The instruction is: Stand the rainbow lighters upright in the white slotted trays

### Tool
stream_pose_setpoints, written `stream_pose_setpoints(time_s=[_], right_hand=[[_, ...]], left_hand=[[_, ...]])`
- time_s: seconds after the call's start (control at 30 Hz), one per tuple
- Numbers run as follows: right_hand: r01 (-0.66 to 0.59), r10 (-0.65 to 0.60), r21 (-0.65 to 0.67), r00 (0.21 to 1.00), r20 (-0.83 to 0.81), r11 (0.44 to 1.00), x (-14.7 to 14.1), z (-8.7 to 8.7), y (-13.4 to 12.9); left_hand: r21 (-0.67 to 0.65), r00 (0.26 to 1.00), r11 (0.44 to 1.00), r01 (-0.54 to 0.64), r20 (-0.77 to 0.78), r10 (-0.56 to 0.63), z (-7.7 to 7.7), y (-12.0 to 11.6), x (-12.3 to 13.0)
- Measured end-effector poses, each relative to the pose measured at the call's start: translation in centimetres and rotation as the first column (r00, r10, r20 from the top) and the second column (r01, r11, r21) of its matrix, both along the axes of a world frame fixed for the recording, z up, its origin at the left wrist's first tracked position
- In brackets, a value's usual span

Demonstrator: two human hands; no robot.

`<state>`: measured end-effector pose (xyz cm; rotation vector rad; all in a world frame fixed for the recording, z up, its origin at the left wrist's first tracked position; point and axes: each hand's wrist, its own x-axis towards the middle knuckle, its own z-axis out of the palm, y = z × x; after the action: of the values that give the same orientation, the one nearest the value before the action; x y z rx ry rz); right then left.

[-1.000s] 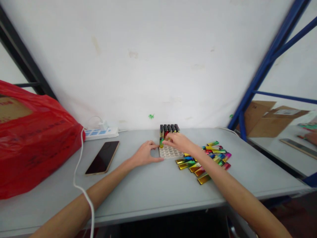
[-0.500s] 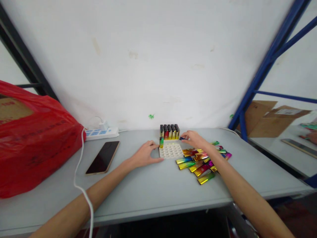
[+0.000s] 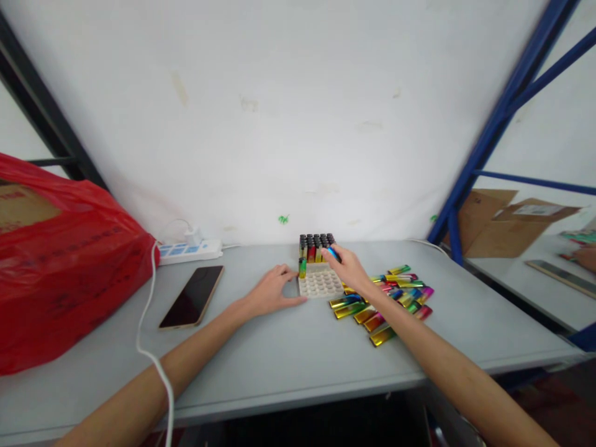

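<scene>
A white tray with rows of round holes lies on the table. One green-and-yellow lighter stands upright at its back left corner. My left hand holds the tray's left side, thumb at the front corner and fingers near the standing lighter. Above the tray's back right part, my right hand pinches a blue lighter, held tilted. Just behind the tray stands a block of upright lighters with black tops, partly covered by my right hand. Shiny multicoloured lighters lie in a loose pile right of the tray, under my right forearm.
A phone lies to the left, with a power strip behind it. A white cable crosses my left forearm. A red plastic bag fills the far left. Cardboard boxes stand beyond the blue frame.
My right hand has moved left with the lighter, from beside the upright block to above the tray's back right part. My left hand stays at the tray.
</scene>
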<state>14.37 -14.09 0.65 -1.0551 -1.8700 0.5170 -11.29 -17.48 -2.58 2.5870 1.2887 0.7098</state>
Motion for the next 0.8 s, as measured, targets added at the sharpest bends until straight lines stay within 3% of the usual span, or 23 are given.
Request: stream_pose_setpoints(time_s=[0.13, 0.4, 0.57, 0.8], right_hand=[[0.091, -0.091, 0.009, 0.996, 0.005, 0.996, -0.6, 0.1, -0.7], [0.132, -0.132, -0.001, 0.991, 0.000, 0.991, -0.8, -0.3, -0.4], [0.052, -0.055, 0.034, 0.994, 0.099, 0.998, -0.7, -0.8, -0.2], [-0.257, 0.186, 0.162, 0.915, 0.357, 0.953, -0.9, -0.9, -0.7]], left_hand=[[0.007, 1.000, 1.000, 0.005, 0.006, -0.005, -0.1, 0.0, 0.0], [0.012, 1.000, 1.000, 0.004, -0.010, -0.004, -0.1, 0.0, 0.0], [0.011, 1.000, 1.000, 0.005, 0.007, -0.005, 0.0, -0.1, 0.1], [0.012, 1.000, 1.000, -0.010, -0.026, 0.011, -0.1, -0.1, 0.1]])
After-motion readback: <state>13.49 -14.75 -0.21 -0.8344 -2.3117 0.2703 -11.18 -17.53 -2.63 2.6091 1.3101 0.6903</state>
